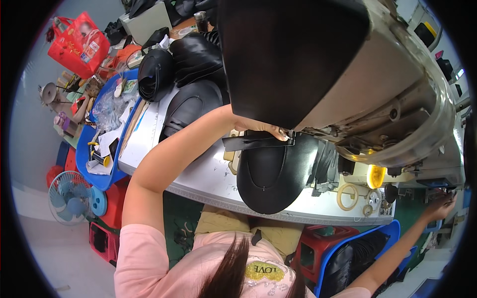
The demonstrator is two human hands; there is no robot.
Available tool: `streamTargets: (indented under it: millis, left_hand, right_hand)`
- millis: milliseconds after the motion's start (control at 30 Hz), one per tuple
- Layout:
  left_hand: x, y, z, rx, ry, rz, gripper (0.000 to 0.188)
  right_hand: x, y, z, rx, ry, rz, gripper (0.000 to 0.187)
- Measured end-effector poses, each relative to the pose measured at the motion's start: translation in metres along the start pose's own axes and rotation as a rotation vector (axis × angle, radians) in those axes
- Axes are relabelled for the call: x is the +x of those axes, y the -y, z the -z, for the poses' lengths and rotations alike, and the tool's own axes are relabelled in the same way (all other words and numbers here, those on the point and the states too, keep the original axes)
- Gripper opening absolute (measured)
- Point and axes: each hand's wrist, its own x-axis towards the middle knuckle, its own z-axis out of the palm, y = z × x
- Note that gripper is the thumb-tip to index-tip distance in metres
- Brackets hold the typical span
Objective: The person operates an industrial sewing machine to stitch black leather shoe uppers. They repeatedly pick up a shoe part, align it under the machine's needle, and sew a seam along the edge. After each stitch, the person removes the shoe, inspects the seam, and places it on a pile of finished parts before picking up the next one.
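Note:
Under the sewing machine head [397, 84], my left hand [261, 128] is closed at the end of a black leather strap [248, 142], close to the needle area. Part of that hand is hidden behind the machine's dark cover. The strap lies across a black leather shoe upper [266, 174] with a rounded front and a curved seam line, flat on the white table. Stretched far out to the right, my right hand [439, 206] has its fingers curled at the machine's right end, around something too small and dark to make out.
Stacked black leather pieces [196, 62] lie at the back left, beside a blue tray [94, 171] of scraps and tools. Dark strips [325, 169] lie right of the upper. A blue bin [325, 268] of black pieces stands lower right, next to a red stool [305, 248].

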Motion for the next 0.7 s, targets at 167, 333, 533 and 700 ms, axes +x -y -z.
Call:
streamTargets:
  millis: [167,333,533,700]
  left_hand:
    - [0.001,0.012,0.003,-0.069,-0.008,-0.046,0.032]
    - [-0.003,0.008,0.003,-0.143,0.034,-0.056,0.030]
    - [-0.002,0.010,0.007,-0.045,-0.043,-0.013,0.029]
    - [0.007,0.019,0.021,-0.242,-0.139,-0.031,0.028]
  right_hand:
    - [0.116,-0.170,-0.033,-0.232,0.301,-0.155,0.039]
    - [0.149,-0.246,-0.041,-0.304,0.543,-0.213,0.045]
    - [0.081,-0.148,-0.042,0.018,0.292,-0.284,0.045]
    - [0.036,-0.057,-0.002,0.065,-0.002,-0.052,0.033]
